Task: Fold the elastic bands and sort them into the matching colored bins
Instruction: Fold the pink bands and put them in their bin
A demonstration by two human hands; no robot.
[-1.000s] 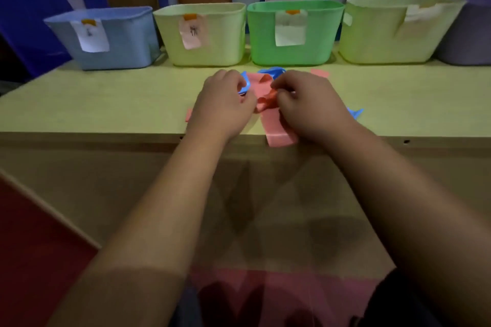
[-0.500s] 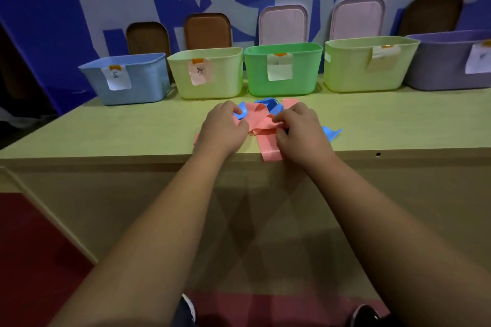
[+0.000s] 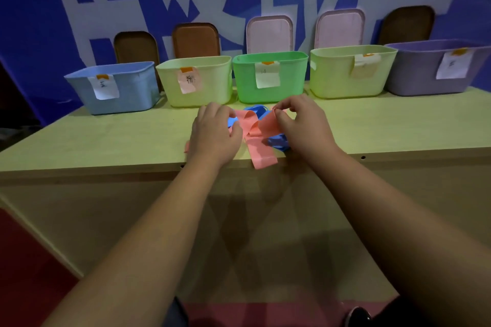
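- At the bench (image 3: 106, 141), two bare forearms reaching forward from its near side.
- Right hand (image 3: 305, 127): fingers (image 3: 288, 104) clenched in a thumb-and-forefinger pinch, grasping one end of the pink elastic band (image 3: 261, 152) and holding that end up off the bench.
- Left hand (image 3: 215, 138): knuckles up, fingers curled down and grasping the left stretch of the same pink band. A short pink end peeks out left of the wrist.
- Pink band between the two hands, close to the bench's near edge, twisted into a loop in the middle. One flat tail lies toward that edge and slightly over it.
- Blue elastic bands (image 3: 256, 110) tangled under and around the pink one: a bunch just beyond it, another beneath the right hand, a bit showing beside the left forefinger.
- Along the far side of the bench, five bins in a row, left to right: blue bin (image 3: 125, 93), pale yellow bin (image 3: 210, 85), green bin (image 3: 292, 77), light green bin (image 3: 334, 74), purple bin (image 3: 414, 71).
- Paper labels (image 3: 267, 74), one on the near wall of each bin; writing too small to read.
- Green bin straight beyond the bands, near but apart from them.
- Behind the bins, five lids (image 3: 269, 33) propped upright against a blue wall (image 3: 26, 8) with large white characters: brown, brown, pink, pink, brown.
- At the bottom right, the tip of a dark shoe (image 3: 358, 316); red floor (image 3: 26, 260) at the left.
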